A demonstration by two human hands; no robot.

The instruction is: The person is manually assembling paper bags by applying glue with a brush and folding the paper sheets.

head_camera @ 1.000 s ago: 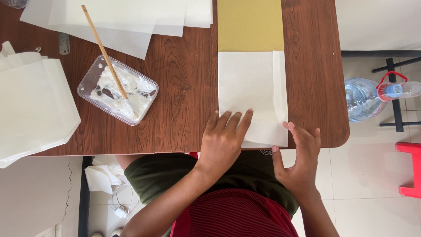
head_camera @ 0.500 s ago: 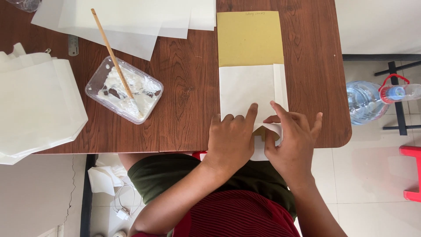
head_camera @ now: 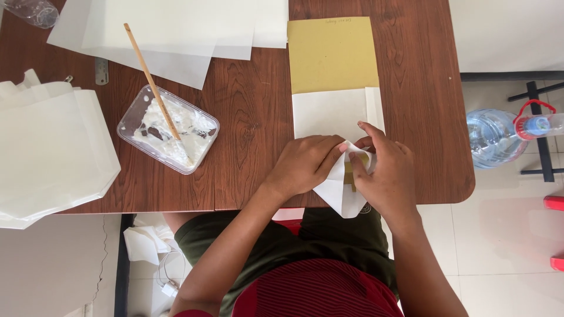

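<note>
A white paper sheet (head_camera: 329, 114) lies wrapped over a mustard-yellow card (head_camera: 332, 54) on the brown wooden table (head_camera: 252, 117). Its near end is lifted and folded into a point (head_camera: 339, 194) at the table's front edge. My left hand (head_camera: 305, 164) presses flat on the paper at the fold's left side. My right hand (head_camera: 385, 170) pinches the folded flap from the right, fingertips meeting those of the left hand. A bit of yellow card shows between the hands.
A clear plastic tub of white paste (head_camera: 168, 129) with a wooden stick (head_camera: 154, 88) stands left of centre. White sheets (head_camera: 170, 32) lie at the back, a stack of white paper bags (head_camera: 50, 152) at the left. A water jug (head_camera: 499, 138) stands on the floor, right.
Both hands came together at the near end of the white paper. The flat bottom edge has been lifted and folded into a pointed flap. The view shifted slightly.
</note>
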